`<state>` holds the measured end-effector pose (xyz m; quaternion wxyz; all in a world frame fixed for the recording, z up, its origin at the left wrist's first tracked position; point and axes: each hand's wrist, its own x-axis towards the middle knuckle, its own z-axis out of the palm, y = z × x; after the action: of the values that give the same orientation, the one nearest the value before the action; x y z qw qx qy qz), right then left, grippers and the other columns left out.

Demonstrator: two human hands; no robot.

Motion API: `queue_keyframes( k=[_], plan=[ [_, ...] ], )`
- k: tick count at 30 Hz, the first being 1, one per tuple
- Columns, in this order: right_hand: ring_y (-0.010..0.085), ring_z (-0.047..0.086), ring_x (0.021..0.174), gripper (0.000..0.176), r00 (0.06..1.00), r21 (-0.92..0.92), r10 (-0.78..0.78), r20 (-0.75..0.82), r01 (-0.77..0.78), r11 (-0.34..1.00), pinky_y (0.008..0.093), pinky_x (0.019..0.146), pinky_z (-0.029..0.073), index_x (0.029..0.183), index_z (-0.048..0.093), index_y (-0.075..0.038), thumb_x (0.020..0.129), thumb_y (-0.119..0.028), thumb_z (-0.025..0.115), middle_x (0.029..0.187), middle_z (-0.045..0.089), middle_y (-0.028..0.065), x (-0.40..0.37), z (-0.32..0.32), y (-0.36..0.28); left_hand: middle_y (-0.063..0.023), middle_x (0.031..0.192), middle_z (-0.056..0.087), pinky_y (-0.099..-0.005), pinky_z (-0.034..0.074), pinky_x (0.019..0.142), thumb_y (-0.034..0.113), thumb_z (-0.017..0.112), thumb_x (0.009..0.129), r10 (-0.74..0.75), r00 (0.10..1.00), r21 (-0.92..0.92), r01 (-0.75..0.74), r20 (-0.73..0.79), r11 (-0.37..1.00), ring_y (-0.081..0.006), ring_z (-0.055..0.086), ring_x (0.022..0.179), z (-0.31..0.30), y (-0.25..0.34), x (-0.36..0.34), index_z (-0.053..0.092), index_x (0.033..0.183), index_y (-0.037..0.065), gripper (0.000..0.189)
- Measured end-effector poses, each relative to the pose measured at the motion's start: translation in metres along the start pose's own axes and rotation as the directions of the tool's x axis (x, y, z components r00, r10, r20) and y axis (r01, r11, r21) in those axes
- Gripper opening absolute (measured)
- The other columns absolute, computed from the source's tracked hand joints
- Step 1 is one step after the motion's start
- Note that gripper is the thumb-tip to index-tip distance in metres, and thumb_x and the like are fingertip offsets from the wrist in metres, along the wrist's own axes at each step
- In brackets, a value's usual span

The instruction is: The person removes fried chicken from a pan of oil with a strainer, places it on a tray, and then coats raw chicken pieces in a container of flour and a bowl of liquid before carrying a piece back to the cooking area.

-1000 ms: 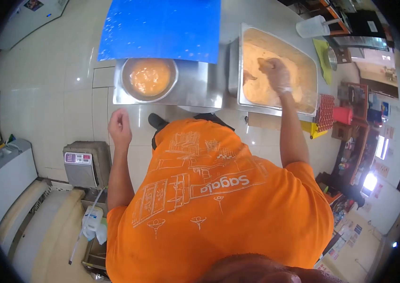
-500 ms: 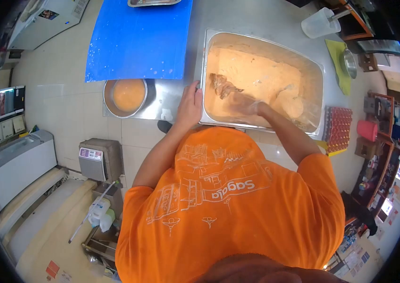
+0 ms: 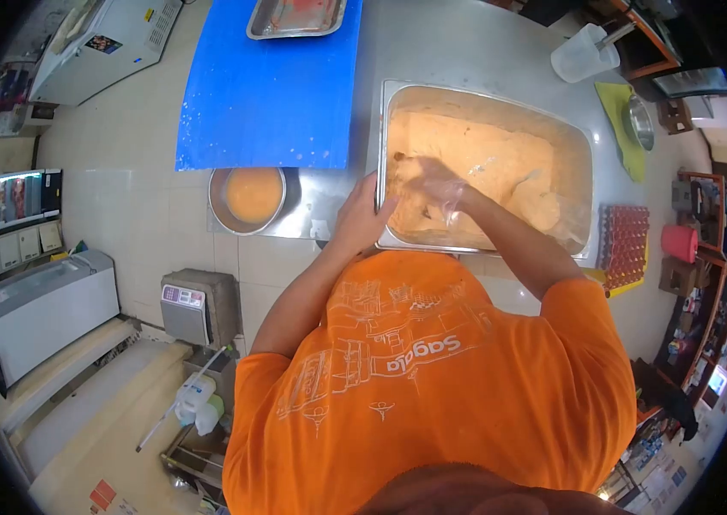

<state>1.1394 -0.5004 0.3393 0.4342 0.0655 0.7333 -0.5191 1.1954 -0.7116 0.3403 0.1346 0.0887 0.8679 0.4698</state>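
A deep rectangular metal pan (image 3: 485, 92) holds a loose orange powder (image 3: 488, 142). My left hand (image 3: 363, 215) is wrapped round the pan's left wall near the front corner. Inside the pan, my right hand (image 3: 436, 183), which seems to wear a thin clear glove, is low over the powder at the left end. Motion blurs its fingers. Small dark brown bits show beside it, perhaps parts of a powder-covered piece of food. At the pan's right end, a rounded mound of powder (image 3: 536, 204) sits by something clear that I cannot make out.
Left of the pan stands a round metal bowl (image 3: 219, 206) of orange liquid. Behind it lie a blue sheet (image 3: 273, 103) and a metal tray (image 3: 295, 34). To the right are a clear jug (image 3: 582, 56), a metal bowl on a green cloth (image 3: 612, 129) and a red egg tray (image 3: 625, 236).
My right hand has moved left and slightly up in the pan. The brown piece that lay on the powder is now mostly hidden. The camera view has shifted; my left hand stays on the pan.
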Motion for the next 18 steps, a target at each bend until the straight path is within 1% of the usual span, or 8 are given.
queue_keyframes(
  k=[2, 5, 8, 9, 11, 13, 15, 18],
  plan=[
    [0.0255, 0.063, 0.094, 0.064, 0.997, 0.07, -0.024, -0.071, 0.029, 0.997, 0.0401, 0.077, 0.051, 0.137, 0.045, 0.001, 0.082, -0.024, 0.066, 0.127, 0.056, 0.021, 0.026, -0.02, 0.034, -0.0218, 0.125, 0.054, -0.0436, 0.046, 0.089, 0.027, 0.058, 0.092, -0.004, 0.999, 0.025, 0.003, 0.04, 1.0, -0.0374, 0.058, 0.104, -0.003, -0.001, 0.002, 0.044, 0.135, 0.004, 0.051],
    [0.0288, 0.064, 0.095, 0.057, 0.889, -0.559, -0.405, -0.213, 0.229, 0.797, 0.0427, 0.078, 0.051, 0.126, 0.056, 0.004, 0.084, -0.032, 0.063, 0.118, 0.062, 0.0234, 0.029, -0.029, 0.038, -0.0214, 0.123, 0.055, -0.045, 0.046, 0.089, 0.025, 0.059, 0.09, 0.046, 0.999, 0.05, -0.045, -0.01, 0.998, -0.0382, 0.058, 0.103, 0.004, -0.01, 0.004, 0.042, 0.136, 0.004, 0.053],
    [0.0333, 0.066, 0.083, 0.059, 0.996, -0.739, -0.071, 0.058, 0.09, 0.667, 0.0424, 0.076, 0.052, 0.119, 0.053, 0.007, 0.085, -0.039, 0.065, 0.094, 0.068, 0.0223, 0.03, -0.019, 0.025, -0.0222, 0.121, 0.055, -0.0465, 0.046, 0.089, 0.024, 0.058, 0.091, 0.008, 1.0, 0.052, -0.009, 0.011, 0.999, -0.0399, 0.057, 0.105, 0.008, -0.015, 0.006, 0.04, 0.135, 0.004, 0.052],
    [0.0332, 0.066, 0.085, 0.056, 0.996, -0.741, -0.003, -0.084, -0.061, 0.669, 0.0416, 0.079, 0.051, 0.114, 0.057, 0.005, 0.079, -0.037, 0.07, 0.092, 0.068, 0.0186, 0.027, 0.003, 0.027, -0.0225, 0.12, 0.055, -0.0467, 0.046, 0.09, 0.023, 0.058, 0.091, 0.033, 0.999, 0.052, -0.033, 0.002, 0.998, -0.0405, 0.057, 0.106, 0.008, -0.015, 0.007, 0.041, 0.135, 0.004, 0.051],
    [0.0352, 0.064, 0.093, 0.048, 0.991, -0.774, -0.014, -0.131, -0.094, 0.627, 0.0424, 0.081, 0.051, 0.102, 0.063, 0.006, 0.078, -0.036, 0.068, 0.093, 0.068, 0.0223, 0.025, 0.047, 0.025, -0.023, 0.12, 0.055, -0.0472, 0.045, 0.091, 0.023, 0.058, 0.091, 0.078, 0.997, 0.052, -0.077, -0.01, 0.996, -0.0416, 0.056, 0.108, 0.008, -0.016, 0.006, 0.042, 0.133, 0.004, 0.05],
    [0.0359, 0.062, 0.099, 0.048, 0.992, -0.71, -0.034, -0.125, -0.066, 0.701, 0.0428, 0.084, 0.05, 0.102, 0.065, 0.006, 0.076, -0.034, 0.068, 0.097, 0.067, 0.0245, 0.029, 0.059, 0.042, -0.0236, 0.12, 0.054, -0.0473, 0.045, 0.092, 0.022, 0.057, 0.091, 0.079, 0.997, 0.017, -0.079, 0.012, 0.997, -0.0424, 0.055, 0.11, 0.005, -0.012, 0.005, 0.042, 0.133, 0.003, 0.049],
    [0.0355, 0.061, 0.104, 0.055, 0.994, -0.518, -0.083, -0.072, 0.034, 0.855, 0.0428, 0.088, 0.048, 0.113, 0.063, 0.006, 0.074, -0.032, 0.069, 0.105, 0.066, 0.0251, 0.031, 0.051, 0.065, -0.0238, 0.121, 0.054, -0.0473, 0.044, 0.093, 0.022, 0.057, 0.091, 0.083, 0.996, -0.004, -0.083, 0.019, 0.997, -0.0428, 0.054, 0.112, 0.003, -0.011, 0.006, 0.042, 0.133, 0.004, 0.049],
    [0.0349, 0.056, 0.113, 0.07, 0.997, -0.35, 0.003, -0.077, -0.03, 0.936, 0.0417, 0.097, 0.045, 0.131, 0.051, 0.004, 0.073, -0.028, 0.072, 0.123, 0.058, 0.0257, 0.001, 0.019, 0.028, -0.0239, 0.122, 0.054, -0.0473, 0.044, 0.094, 0.022, 0.056, 0.091, 0.091, 0.996, -0.017, -0.09, 0.012, 0.996, -0.0428, 0.053, 0.113, 0.003, -0.01, 0.007, 0.041, 0.133, 0.004, 0.049]
  ],
)
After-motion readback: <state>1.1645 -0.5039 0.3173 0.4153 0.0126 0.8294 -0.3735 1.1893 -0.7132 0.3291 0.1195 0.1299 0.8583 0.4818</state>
